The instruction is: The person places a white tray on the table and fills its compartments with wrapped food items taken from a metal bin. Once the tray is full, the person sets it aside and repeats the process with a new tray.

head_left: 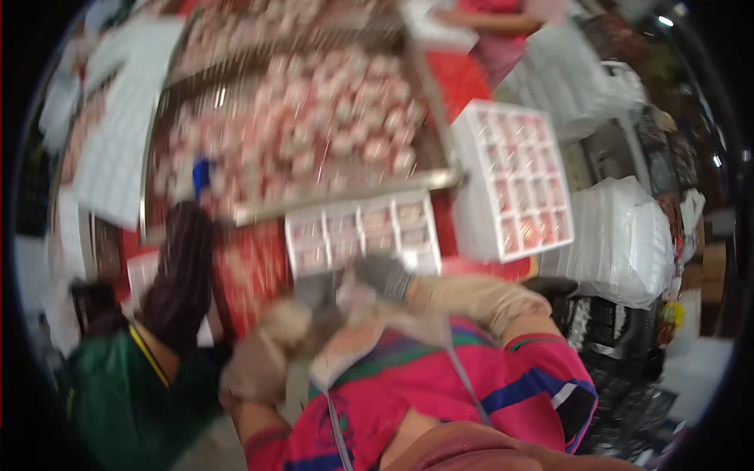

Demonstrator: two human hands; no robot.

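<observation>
My left hand, in a grey glove, is smeared by motion in front of my chest, so its fingers cannot be read. Beside it, my right hand, also grey-gloved, looks curled. A pale pinkish patch shows between the two hands, too blurred to name. Just beyond them lies a white compartment tray, its cells holding pinkish pieces; my hands cover part of its near edge. Behind that tray is a large metal-rimmed bin full of round pink-and-white pieces.
At right stands a white stack of compartment trays, pink pieces in its top cells. Bagged white trays are farther right. A co-worker's dark sleeve and blue-tipped hand reach over the bin from the left. Another person is across the table.
</observation>
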